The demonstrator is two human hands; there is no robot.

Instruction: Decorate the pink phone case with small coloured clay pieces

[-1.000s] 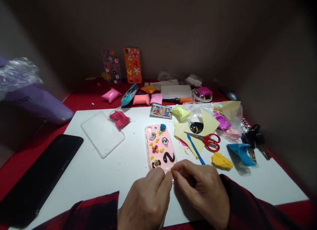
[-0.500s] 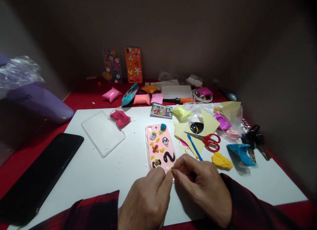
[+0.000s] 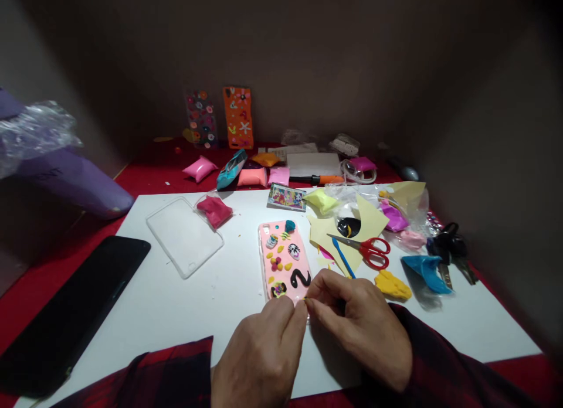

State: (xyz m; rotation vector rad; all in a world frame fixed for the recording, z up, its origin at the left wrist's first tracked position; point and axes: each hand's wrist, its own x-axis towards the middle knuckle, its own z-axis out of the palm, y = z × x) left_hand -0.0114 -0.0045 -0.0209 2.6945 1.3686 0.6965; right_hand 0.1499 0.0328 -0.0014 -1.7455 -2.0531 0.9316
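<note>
A pink phone case (image 3: pixel 281 258), decorated with small coloured clay shapes, lies on the white board. Its lower end is partly covered by my hands. My left hand (image 3: pixel 261 352), fingers curled, is at that end; what its fingertips hold is hidden. My right hand (image 3: pixel 363 329) pinches a tiny bit of yellow clay (image 3: pixel 305 300) between thumb and forefinger, right beside the left fingertips. On the case are a black curved strip (image 3: pixel 299 278), a red-and-yellow flower (image 3: pixel 276 264) and a black-and-white round piece (image 3: pixel 294 251). Near my right hand sits a lump of yellow clay (image 3: pixel 393 285).
Right of the case, red-handled scissors (image 3: pixel 373 252) and a blue modelling tool (image 3: pixel 343 258) lie on yellow paper (image 3: pixel 369 211). A clear case (image 3: pixel 185 235) and a black phone-like slab (image 3: pixel 79 314) are at left. Clay packets and an orange decorated case (image 3: pixel 238 118) stand behind.
Both hands keep nearly the same place and pinch. My right hand has shifted very slightly; the view has moved a little, and the case has not visibly moved.
</note>
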